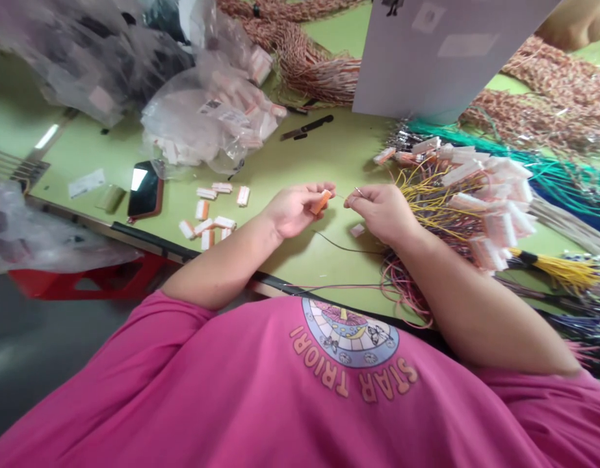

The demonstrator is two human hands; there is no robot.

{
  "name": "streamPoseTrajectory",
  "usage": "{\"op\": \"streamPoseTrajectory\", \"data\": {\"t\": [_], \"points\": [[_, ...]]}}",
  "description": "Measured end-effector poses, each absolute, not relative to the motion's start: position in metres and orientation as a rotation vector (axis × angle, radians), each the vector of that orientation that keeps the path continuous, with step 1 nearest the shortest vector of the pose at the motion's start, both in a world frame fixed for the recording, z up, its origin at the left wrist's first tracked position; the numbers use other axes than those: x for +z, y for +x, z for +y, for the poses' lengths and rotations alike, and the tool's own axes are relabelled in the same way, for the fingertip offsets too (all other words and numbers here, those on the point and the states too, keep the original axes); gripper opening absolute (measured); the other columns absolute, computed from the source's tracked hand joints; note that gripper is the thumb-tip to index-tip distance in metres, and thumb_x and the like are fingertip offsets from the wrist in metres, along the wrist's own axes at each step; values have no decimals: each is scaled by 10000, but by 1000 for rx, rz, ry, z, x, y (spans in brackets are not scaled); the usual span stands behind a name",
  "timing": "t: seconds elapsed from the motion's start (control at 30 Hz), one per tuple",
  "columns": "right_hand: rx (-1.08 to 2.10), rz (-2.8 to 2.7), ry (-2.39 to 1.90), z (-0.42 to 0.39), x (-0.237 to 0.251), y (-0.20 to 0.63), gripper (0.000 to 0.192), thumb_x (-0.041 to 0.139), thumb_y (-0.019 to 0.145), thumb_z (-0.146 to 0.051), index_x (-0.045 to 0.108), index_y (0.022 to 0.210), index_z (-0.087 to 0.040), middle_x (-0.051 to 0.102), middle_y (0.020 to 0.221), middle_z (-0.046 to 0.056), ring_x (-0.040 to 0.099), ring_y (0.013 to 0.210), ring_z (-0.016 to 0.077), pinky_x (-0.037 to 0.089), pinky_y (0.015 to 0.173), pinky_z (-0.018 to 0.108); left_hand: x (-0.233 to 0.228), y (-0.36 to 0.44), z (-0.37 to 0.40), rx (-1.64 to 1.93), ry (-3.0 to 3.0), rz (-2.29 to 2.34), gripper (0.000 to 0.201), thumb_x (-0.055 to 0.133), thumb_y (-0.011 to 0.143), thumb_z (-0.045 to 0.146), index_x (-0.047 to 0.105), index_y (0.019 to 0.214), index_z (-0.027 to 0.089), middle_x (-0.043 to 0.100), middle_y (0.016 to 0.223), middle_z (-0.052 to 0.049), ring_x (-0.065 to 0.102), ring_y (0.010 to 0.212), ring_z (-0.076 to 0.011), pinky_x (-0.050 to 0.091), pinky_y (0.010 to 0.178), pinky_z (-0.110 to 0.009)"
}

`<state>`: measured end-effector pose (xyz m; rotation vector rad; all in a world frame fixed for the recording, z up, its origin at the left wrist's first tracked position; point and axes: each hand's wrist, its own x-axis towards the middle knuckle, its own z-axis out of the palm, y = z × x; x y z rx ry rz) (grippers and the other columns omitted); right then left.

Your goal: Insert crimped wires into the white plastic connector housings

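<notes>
Between the fingers of my left hand [297, 209] is an orange-and-white connector housing [321, 202]. My right hand [378, 209] pinches a thin wire close by, its tip pointing toward the housing with a small gap between the hands. Below the right hand lies a small white-and-pink connector piece [357, 230] on the green table [290, 266]. A dark loose wire [343, 247] runs across the tabletop beneath both hands. To the right of the right hand sits a bundle of yellow wires [421, 201] ending in many white connector housings [504, 227].
Loose connectors [208, 239] lie left of my left forearm, near a phone [145, 190]. Plastic bags [207, 123] of connectors, a knife [307, 129] and a grey panel [417, 65] stand farther back. Twisted wire bundles [319, 68] and green wires [563, 169] lie behind. Another person's hand [575, 25] shows top right.
</notes>
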<state>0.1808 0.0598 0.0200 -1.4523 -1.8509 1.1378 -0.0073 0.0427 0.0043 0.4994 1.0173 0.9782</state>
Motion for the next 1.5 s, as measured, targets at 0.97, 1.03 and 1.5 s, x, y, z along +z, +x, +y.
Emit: {"op": "streamPoseTrajectory", "data": {"t": [0.97, 1.03, 1.5], "points": [[1030, -1909, -1378, 60, 9, 182, 189, 598, 770, -284, 696, 675, -154, 554, 559, -13, 498, 578, 120, 397, 548, 251, -3, -1, 33, 1020, 911, 1144, 279, 813, 714, 125, 626, 920, 134, 631, 727, 37, 647, 594, -82, 564, 601, -243], [1030, -1955, -1338, 59, 7, 181, 197, 584, 788, -268, 681, 664, -150, 549, 556, -16, 500, 580, 119, 389, 569, 255, -4, 2, 31, 997, 916, 1158, 237, 778, 724, 79, 633, 906, 124, 645, 704, 30, 637, 569, -82, 563, 591, -247], [359, -2207, -1066, 60, 1, 188, 214, 538, 923, -321, 698, 880, -186, 704, 998, 109, 618, 985, 245, 464, 901, 420, -4, -11, 43, 1087, 870, 1140, 235, 762, 754, 136, 620, 941, 130, 627, 730, 33, 625, 601, -72, 520, 563, -209]]}}
